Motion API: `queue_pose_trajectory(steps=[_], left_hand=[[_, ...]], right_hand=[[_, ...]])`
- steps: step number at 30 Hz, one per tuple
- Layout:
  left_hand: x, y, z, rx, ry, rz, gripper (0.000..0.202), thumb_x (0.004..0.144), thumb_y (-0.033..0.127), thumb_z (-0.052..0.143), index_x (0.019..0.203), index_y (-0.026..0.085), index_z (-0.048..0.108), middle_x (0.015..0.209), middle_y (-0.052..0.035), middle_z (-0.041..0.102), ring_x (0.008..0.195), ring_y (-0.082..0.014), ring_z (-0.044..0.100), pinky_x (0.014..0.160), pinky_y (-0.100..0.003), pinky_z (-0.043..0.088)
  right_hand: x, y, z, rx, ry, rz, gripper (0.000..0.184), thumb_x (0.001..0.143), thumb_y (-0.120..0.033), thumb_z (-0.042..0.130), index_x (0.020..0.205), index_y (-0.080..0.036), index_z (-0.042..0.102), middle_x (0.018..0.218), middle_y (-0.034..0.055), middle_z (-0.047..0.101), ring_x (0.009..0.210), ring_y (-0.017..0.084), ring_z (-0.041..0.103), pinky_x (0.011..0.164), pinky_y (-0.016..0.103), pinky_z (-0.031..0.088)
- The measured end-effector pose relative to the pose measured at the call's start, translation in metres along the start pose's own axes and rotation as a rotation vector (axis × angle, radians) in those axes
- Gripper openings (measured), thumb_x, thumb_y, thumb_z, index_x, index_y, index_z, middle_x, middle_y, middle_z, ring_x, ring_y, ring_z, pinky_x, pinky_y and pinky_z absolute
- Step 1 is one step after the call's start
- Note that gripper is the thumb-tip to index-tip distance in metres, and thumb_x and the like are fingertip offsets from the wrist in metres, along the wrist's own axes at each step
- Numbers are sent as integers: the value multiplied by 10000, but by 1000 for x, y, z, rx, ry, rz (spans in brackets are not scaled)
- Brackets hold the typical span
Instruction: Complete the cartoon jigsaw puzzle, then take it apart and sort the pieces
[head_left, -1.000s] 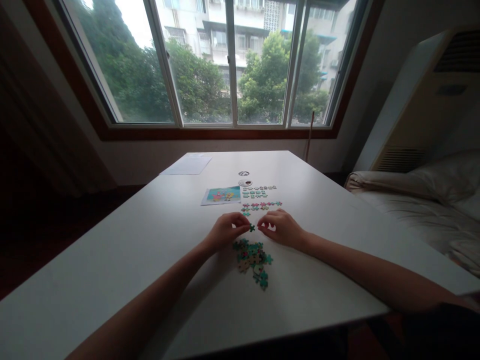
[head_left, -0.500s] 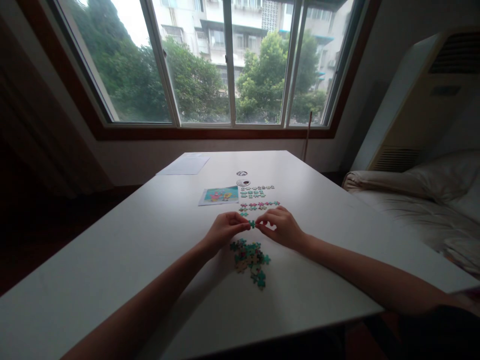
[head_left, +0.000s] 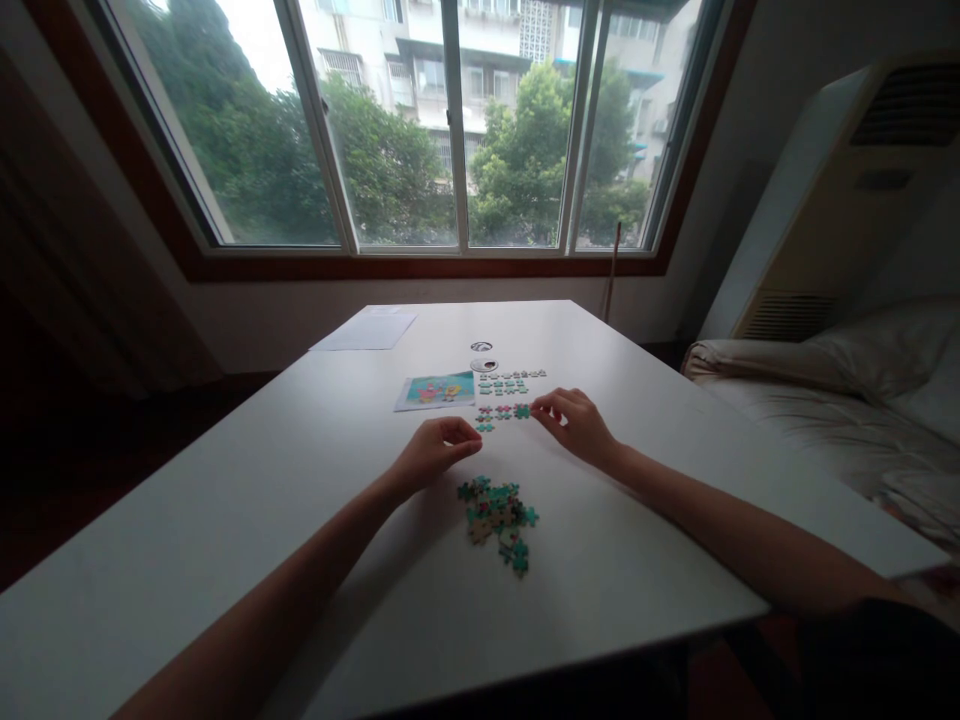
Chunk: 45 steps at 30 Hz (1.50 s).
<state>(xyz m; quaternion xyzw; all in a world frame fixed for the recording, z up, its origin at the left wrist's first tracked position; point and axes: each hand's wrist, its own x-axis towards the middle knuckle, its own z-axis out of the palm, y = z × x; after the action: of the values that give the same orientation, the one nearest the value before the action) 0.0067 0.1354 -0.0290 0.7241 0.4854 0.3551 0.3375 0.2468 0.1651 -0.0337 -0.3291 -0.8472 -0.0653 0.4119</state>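
My right hand pinches a green jigsaw puzzle piece at the right end of the nearer rows of pieces. Left of those rows' near end is my left hand, its thumb and fingertips brought together with no piece showing between them. A single green puzzle piece lies just beyond its fingertips. Between my forearms, closer to me, rests a loose pile of puzzle pieces, green and brown, overlapping one another. Farther off, sorted rows of pieces lie on the table.
A colourful picture sheet lies left of the rows. Beyond are two small round items and white papers at the far left of the white table. A window, a sofa and a tall air conditioner surround it.
The green piece has left my left fingers and moved away and right in my right hand, to the rows. My left hand has drawn back slightly left.
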Motion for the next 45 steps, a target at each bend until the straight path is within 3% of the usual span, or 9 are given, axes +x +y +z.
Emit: queue_pose_trajectory(steps=[6, 14, 24, 27, 32, 37, 45], left_hand=[[0, -10, -3, 209, -30, 69, 163, 692, 296, 582, 720, 142, 627, 662, -20, 634, 608, -126, 558, 572, -232, 415], [-1, -6, 0, 256, -66, 88, 165, 704, 292, 561, 741, 146, 629, 670, -17, 633, 622, -127, 560, 556, -213, 396], [-3, -4, -2, 360, -40, 96, 143, 707, 274, 541, 735, 162, 625, 643, -7, 619, 604, -130, 545, 554, -214, 381], [-2, -6, -2, 368, -35, 106, 142, 708, 273, 539, 738, 165, 626, 647, -5, 622, 608, -132, 548, 562, -216, 382], [-2, -6, -2, 390, -31, 111, 153, 714, 274, 533, 742, 162, 632, 663, -13, 628, 616, -137, 551, 578, -223, 385], [-3, -4, -1, 388, -39, 110, 169, 721, 281, 526, 757, 155, 634, 673, -20, 629, 621, -141, 551, 580, -226, 389], [-3, -4, -1, 385, -40, 127, 162, 727, 270, 515, 749, 163, 635, 661, -9, 624, 609, -131, 537, 569, -216, 384]], right_hand=[[-2, 29, -1, -88, 76, 43, 168, 849, -297, 469, 830, -182, 590, 713, 6, 596, 558, 95, 493, 682, 261, 351], [-1, 28, -1, -86, 52, 61, 162, 844, -292, 476, 839, -182, 595, 722, 6, 598, 590, 94, 508, 697, 257, 353], [-11, 21, 21, 74, -281, 179, 109, 784, -230, 520, 762, -179, 614, 671, -3, 569, 562, 92, 481, 564, 215, 372], [-12, 23, 22, 91, -292, 183, 96, 773, -216, 526, 782, -177, 613, 690, 0, 567, 571, 92, 480, 573, 217, 386], [-11, 17, 20, 82, -243, 78, 114, 795, -177, 488, 798, -169, 601, 743, 26, 581, 661, 116, 514, 659, 246, 413], [-8, 5, 18, 66, -376, -81, 157, 826, -235, 474, 874, -183, 614, 871, 48, 620, 848, 152, 543, 803, 312, 396], [-5, 3, 19, 54, -464, -94, 307, 846, -350, 444, 1079, -182, 552, 1060, 79, 587, 1003, 195, 499, 887, 380, 357]])
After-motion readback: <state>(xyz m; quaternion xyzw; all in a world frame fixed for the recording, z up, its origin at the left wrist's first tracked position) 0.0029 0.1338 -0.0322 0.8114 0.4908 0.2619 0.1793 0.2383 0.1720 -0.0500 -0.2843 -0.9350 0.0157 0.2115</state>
